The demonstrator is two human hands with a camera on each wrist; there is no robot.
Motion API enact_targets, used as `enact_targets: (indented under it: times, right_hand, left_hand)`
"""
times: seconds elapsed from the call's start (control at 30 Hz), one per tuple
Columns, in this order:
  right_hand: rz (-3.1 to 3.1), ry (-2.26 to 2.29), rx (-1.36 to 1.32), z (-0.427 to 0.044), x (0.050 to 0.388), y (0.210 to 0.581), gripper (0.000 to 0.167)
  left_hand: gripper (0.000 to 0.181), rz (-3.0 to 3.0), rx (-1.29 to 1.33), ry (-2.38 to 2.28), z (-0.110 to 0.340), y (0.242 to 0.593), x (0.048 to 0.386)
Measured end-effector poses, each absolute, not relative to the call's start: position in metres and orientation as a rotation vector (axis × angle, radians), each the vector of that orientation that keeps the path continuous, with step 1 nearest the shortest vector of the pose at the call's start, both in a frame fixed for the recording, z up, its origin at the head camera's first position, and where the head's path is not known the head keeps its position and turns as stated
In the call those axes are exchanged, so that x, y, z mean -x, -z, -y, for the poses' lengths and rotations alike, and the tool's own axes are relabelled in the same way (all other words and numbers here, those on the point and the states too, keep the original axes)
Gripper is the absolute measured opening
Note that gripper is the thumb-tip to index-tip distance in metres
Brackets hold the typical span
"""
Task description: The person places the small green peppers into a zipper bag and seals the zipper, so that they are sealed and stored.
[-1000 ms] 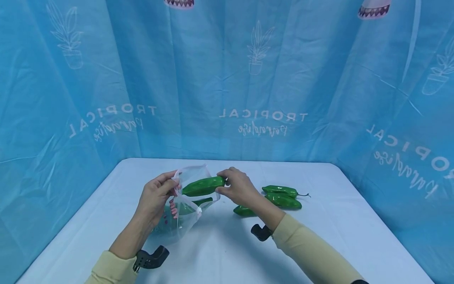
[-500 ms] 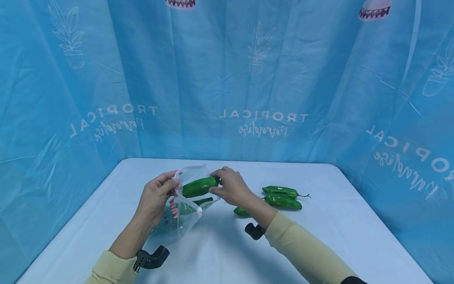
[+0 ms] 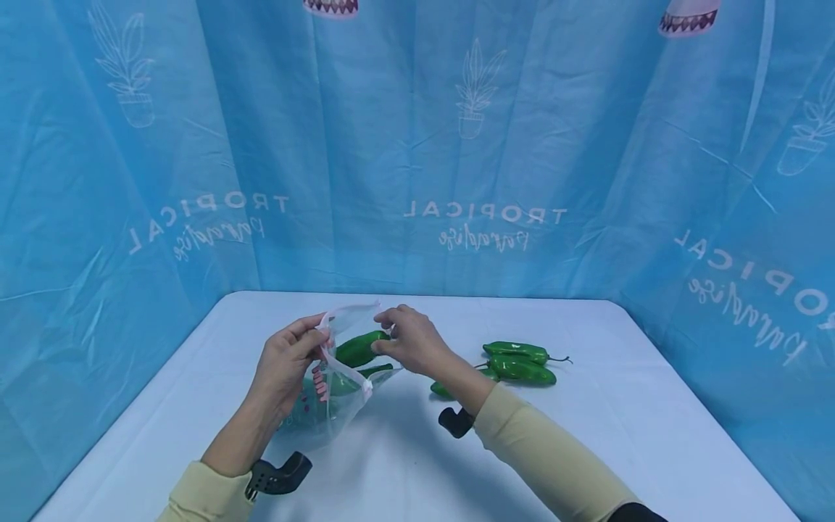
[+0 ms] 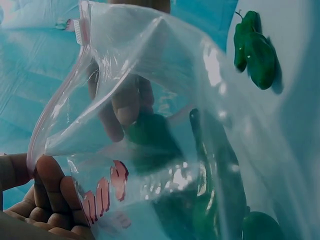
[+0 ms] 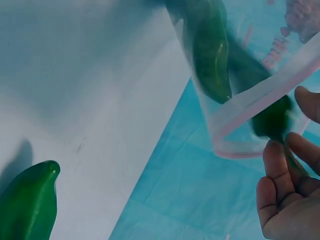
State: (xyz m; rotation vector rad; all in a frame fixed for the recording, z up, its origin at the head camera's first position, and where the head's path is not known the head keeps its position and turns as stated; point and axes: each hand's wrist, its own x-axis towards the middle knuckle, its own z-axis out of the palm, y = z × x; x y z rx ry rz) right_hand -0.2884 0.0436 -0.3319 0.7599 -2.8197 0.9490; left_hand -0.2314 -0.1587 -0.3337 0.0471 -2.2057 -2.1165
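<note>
My left hand (image 3: 287, 359) pinches the rim of a clear zip bag (image 4: 150, 45) with pink print, its mouth facing right. Thumb and fingers of my right hand (image 3: 414, 341) (image 5: 292, 185) are around the stem end of a green pepper (image 3: 359, 349) (image 5: 272, 117), most of which is inside the bag mouth. In the right wrist view the stem lies among the fingers and the thumb stands a little apart. Another green pepper (image 5: 212, 55) lies inside the bag; the left wrist view shows a further green shape (image 4: 260, 227) low at the right.
Three green peppers lie on the white table (image 3: 417, 464) to the right: two side by side, one at the back (image 3: 512, 351) and one before it (image 3: 522, 370), and a third (image 3: 443, 391) partly behind my right forearm. Blue printed curtains (image 3: 417, 159) surround the table's back and sides.
My right hand has moved left with the pepper, which has gone deeper into the bag. The left hand has stayed in place on the rim.
</note>
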Motion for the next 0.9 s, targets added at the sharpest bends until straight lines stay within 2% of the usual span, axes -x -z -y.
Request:
enact_targets:
  times: [0.4, 0.9]
  right_hand:
    - [2.765, -1.077, -0.725, -0.060, 0.286, 0.330, 0.045]
    - [2.728, -1.176, -0.508, -0.105, 0.279, 0.338, 0.040]
  left_hand:
    - [0.044, 2.187, -0.012, 2.123, 0.160, 0.332, 0.231]
    - [0.045, 2.124, 0.020, 2.162, 0.167, 0.324, 0.232]
